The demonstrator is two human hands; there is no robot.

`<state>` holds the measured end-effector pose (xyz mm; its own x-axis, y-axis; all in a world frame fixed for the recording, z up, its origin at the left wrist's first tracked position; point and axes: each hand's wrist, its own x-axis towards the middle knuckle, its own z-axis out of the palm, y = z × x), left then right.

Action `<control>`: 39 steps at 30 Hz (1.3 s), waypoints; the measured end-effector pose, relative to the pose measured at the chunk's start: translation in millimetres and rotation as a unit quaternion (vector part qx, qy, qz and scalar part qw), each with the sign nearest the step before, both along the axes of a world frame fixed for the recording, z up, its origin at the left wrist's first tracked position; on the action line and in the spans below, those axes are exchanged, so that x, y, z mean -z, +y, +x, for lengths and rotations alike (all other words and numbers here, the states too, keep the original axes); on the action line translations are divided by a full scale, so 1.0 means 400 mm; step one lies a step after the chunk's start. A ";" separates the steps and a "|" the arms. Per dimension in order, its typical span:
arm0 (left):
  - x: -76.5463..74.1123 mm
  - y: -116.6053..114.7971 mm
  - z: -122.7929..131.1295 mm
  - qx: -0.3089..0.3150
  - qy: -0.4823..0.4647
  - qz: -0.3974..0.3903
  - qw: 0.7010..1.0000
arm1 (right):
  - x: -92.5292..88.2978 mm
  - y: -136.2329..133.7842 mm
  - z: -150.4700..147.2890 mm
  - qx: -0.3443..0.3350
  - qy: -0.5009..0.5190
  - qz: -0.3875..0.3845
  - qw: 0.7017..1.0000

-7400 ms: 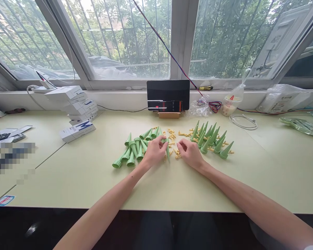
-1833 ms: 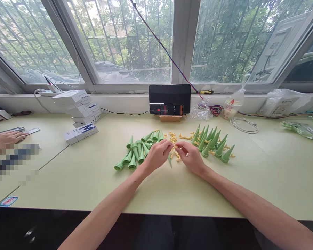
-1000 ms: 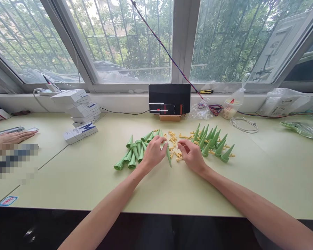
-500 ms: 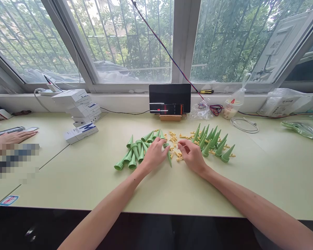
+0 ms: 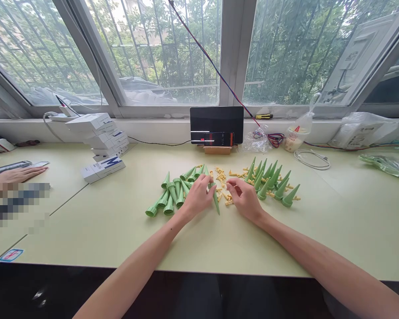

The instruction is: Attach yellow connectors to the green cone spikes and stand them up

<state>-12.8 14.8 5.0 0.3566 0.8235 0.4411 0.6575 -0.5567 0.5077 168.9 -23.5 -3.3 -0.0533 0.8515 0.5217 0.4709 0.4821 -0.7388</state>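
My left hand (image 5: 201,193) is closed round a green plastic spike (image 5: 217,204), its tip pointing down toward the table's front. My right hand (image 5: 242,195) has thumb and forefinger pinched together; whatever lies between them is too small to make out. Small yellow plastic pieces (image 5: 221,173) lie scattered between and beyond the hands. Left of my left hand is a heap of green spikes (image 5: 169,206), lying with their hollow ends mostly toward me. To the right, several green spikes (image 5: 274,177) stand tip up in a group, some with yellow pieces sticking out near their bases.
A black screen (image 5: 216,122) with a phone (image 5: 218,139) before it stands at the back. White boxes (image 5: 103,133) are stacked at the left. Another person's hand (image 5: 18,174) rests at far left. A bagged cup (image 5: 295,135) and coiled cable (image 5: 311,159) are at back right.
The green spike in my left hand has turned slightly, its tip shifting a little toward me and right. My right hand has hardly moved.
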 end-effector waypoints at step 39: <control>-0.027 -0.012 0.014 0.063 -0.155 -0.096 0.981 | 0.004 0.005 0.000 0.037 0.028 -0.022 0.999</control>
